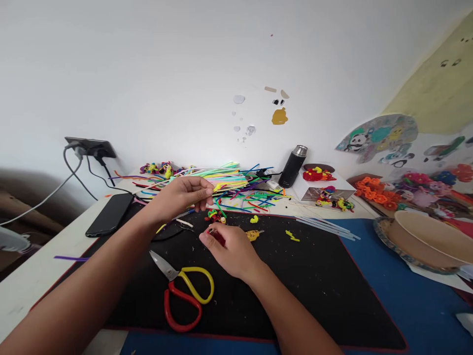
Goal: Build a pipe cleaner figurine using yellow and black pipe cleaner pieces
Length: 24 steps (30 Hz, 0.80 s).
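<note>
My left hand point(186, 197) is raised over the back of the black mat, its thumb and fingers pinched on a short yellow pipe cleaner piece point(219, 187). Lower and to the right, my right hand point(232, 246) is closed above the mat, thumb against fingers. Something dark red shows inside its grip, too hidden to name. Just behind that hand is a small multicoloured pipe cleaner figure point(215, 216). Scissors point(185, 281) with one yellow and one red handle lie open on the mat in front. A yellow patterned tool point(253, 235) is partly covered by my right hand.
Loose coloured pipe cleaners point(225, 178) are heaped along the wall. A phone point(110, 214) lies left, and a black flask point(293, 166) stands behind right. Yellow bits point(291, 235) and translucent sticks point(327, 227) lie right, near a bowl point(432, 236).
</note>
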{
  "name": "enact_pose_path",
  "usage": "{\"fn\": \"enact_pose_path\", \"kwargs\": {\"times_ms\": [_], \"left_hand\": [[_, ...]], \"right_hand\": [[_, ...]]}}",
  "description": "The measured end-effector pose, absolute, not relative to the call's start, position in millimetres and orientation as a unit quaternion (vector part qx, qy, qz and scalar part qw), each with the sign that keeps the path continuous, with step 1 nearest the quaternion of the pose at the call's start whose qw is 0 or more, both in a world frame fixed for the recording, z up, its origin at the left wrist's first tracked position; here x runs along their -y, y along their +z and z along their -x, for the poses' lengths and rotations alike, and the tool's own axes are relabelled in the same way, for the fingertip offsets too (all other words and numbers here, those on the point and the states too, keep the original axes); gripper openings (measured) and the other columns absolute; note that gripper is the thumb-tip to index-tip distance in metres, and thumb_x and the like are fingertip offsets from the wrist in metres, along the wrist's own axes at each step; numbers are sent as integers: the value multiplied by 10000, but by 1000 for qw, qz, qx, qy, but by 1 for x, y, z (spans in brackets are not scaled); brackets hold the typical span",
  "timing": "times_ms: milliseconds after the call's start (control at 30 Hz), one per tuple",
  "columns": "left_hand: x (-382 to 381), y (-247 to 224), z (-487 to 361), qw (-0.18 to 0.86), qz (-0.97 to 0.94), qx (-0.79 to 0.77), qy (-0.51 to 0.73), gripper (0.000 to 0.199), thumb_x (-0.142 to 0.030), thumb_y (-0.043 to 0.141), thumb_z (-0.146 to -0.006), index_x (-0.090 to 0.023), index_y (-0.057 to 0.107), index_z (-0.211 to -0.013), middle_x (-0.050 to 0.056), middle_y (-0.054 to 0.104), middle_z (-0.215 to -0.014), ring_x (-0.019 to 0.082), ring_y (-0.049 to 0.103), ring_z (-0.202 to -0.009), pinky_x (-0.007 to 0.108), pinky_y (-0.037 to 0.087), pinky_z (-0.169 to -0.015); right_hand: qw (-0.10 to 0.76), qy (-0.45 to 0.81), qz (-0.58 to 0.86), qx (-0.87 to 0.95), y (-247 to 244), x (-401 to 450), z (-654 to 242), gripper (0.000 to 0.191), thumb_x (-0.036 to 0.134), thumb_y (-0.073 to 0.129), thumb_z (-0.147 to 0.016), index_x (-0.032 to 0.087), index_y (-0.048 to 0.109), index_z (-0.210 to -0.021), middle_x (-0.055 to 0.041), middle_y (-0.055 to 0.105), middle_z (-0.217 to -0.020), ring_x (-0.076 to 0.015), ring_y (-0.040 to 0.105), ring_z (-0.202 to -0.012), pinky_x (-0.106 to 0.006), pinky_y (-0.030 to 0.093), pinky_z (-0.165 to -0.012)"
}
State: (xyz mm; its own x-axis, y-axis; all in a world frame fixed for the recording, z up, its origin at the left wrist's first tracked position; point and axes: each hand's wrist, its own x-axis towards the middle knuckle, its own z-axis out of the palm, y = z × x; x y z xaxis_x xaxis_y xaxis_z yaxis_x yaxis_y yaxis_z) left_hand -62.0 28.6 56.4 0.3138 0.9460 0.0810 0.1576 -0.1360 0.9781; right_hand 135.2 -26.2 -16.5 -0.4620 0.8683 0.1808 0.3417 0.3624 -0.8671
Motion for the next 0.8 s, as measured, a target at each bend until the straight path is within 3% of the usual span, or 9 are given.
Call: {"fn": "enact_pose_path", "kwargs": {"times_ms": [200, 433, 600, 800], "left_hand": [[-31, 62, 68, 494, -648, -429, 390, 459, -589, 854, -769, -166, 691, -840, 36, 729, -717, 129, 598, -584, 266, 502, -574], [-35, 58, 73, 492, -665, -419, 375, 476, -627, 802, -805, -170, 683, -860, 31, 721, -741, 124, 578, -594, 259, 488, -582], [-37, 54, 73, 470, -700, -409, 349, 426, -600, 738, -863, -177, 688, -848, 23, 720, -761, 134, 597, -618, 254, 478, -595], [-41, 40, 74, 441, -718, -423, 334, 296, -493, 681, -900, -197, 686, -911, 24, 752, -790, 153, 640, -631, 251, 477, -572]], "right_hand": [[304, 380, 408, 773, -18, 24, -129, 408, 550, 550, -1060, 213, 677, -867, 0, 652, -754, -163, 547, -684, -283, 305, -644], [259, 276, 453, 807, -10, -3, -133, 506, 497, 555, -1064, 211, 497, -651, 19, 526, -633, -152, 438, -615, -298, 223, -617], [182, 152, 530, 815, 1, -32, -146, 449, 494, 578, -1054, 211, 664, -717, -38, 658, -703, -188, 531, -670, -312, 242, -614], [102, 76, 569, 813, 5, -51, -152, 313, 484, 649, -1017, 220, 816, -1039, -99, 804, -950, -268, 702, -865, -319, 339, -657]]}}
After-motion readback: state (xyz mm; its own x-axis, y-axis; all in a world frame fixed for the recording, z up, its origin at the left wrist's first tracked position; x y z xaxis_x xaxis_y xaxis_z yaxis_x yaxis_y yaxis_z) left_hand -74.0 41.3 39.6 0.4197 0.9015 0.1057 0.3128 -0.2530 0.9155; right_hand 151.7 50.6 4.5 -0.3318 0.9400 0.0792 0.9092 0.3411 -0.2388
